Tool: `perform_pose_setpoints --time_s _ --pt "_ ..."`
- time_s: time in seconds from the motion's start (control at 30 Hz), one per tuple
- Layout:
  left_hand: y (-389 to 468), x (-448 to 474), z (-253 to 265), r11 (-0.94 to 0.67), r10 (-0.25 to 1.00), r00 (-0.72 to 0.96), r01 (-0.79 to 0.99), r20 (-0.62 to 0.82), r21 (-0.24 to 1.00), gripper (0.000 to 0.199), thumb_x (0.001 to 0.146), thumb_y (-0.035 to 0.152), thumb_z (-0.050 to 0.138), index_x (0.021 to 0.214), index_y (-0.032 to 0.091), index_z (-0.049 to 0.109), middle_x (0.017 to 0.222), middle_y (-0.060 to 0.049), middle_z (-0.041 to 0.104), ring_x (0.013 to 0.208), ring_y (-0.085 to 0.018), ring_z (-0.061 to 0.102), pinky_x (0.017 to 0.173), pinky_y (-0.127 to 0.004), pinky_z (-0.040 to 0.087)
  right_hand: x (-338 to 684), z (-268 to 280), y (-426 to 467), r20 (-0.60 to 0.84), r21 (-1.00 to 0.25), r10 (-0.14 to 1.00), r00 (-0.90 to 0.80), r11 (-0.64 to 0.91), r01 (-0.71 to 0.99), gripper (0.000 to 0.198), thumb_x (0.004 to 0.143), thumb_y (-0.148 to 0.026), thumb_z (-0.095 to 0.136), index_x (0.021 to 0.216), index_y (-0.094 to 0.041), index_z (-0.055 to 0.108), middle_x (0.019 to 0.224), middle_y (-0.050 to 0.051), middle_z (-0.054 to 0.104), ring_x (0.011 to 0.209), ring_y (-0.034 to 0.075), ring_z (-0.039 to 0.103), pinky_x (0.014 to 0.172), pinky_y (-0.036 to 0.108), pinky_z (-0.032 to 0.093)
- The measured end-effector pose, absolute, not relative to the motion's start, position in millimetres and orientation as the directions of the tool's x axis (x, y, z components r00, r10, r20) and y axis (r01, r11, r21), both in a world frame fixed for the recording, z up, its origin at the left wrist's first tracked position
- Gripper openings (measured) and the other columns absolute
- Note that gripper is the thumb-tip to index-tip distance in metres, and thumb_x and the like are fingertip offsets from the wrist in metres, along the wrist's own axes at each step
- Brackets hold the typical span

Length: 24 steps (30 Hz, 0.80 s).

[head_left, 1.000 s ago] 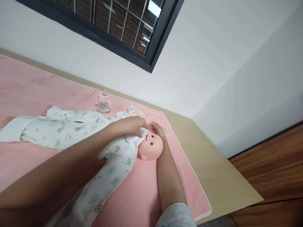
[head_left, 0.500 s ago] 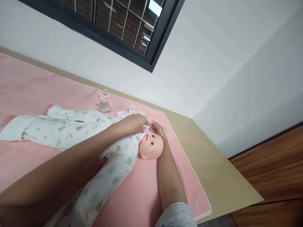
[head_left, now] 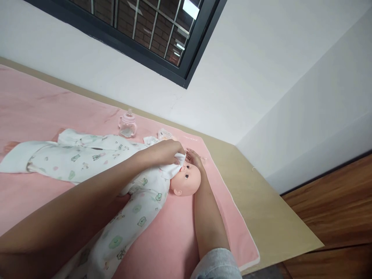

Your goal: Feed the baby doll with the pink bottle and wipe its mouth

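Observation:
A baby doll lies on its back on a pink blanket, dressed in a white romper printed with small green animals. My left hand pinches the romper's white collar right at the doll's chin and mouth. My right hand rests with flat, spread fingers against the far side of the doll's head, its forearm lying along the blanket beside the head.
A second white printed garment lies spread to the left. A pink baby bottle stands near the wall, with small packets beside it. The blanket covers a beige tabletop whose right edge drops to a wooden floor.
My left hand has drawn the collar slightly to the right, up over the doll's mouth. My right hand has stayed at the doll's head.

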<state>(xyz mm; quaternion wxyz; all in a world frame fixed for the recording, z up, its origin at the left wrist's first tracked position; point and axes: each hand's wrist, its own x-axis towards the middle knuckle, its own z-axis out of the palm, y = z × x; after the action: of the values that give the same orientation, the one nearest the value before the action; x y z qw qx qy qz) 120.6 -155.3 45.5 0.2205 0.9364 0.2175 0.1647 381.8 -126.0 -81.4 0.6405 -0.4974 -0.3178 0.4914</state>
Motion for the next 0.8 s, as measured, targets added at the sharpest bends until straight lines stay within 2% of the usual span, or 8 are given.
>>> perform_pose_setpoints --time_s 0.27,0.47,0.8 --pt "-168 119 53 -0.799 0.439 0.891 0.328 0.115 0.504 0.018 0.076 0.018 0.06 0.062 0.019 0.05 0.06 0.003 0.055 0.057 -0.015 0.049 0.053 -0.028 0.025 377 -76 -128 -0.092 -0.963 0.931 0.352 0.007 -0.27 0.018 0.077 -0.018 0.069 0.094 -0.019 0.064 0.083 0.003 0.072 0.091 0.018 0.07 0.096 0.033 0.055" --pt "-161 123 46 -0.812 0.505 0.843 0.391 0.184 0.434 0.024 0.076 0.017 0.06 0.059 0.019 0.042 0.056 0.001 0.051 0.056 -0.016 0.048 0.054 -0.029 0.025 380 -79 -126 -0.082 -0.962 0.94 0.33 0.011 -0.272 0.019 0.076 -0.016 0.068 0.094 -0.019 0.064 0.085 0.002 0.072 0.092 0.017 0.069 0.096 0.033 0.055" --pt "-153 127 39 -0.823 0.525 0.82 0.421 0.229 0.383 0.022 0.074 0.014 0.055 0.058 0.02 0.041 0.057 0.0 0.054 0.058 -0.018 0.052 0.054 -0.03 0.028 379 -85 -128 -0.062 -0.953 0.951 0.304 0.034 -0.302 0.021 0.074 -0.018 0.071 0.094 -0.02 0.065 0.087 0.001 0.072 0.088 0.015 0.069 0.094 0.032 0.057"
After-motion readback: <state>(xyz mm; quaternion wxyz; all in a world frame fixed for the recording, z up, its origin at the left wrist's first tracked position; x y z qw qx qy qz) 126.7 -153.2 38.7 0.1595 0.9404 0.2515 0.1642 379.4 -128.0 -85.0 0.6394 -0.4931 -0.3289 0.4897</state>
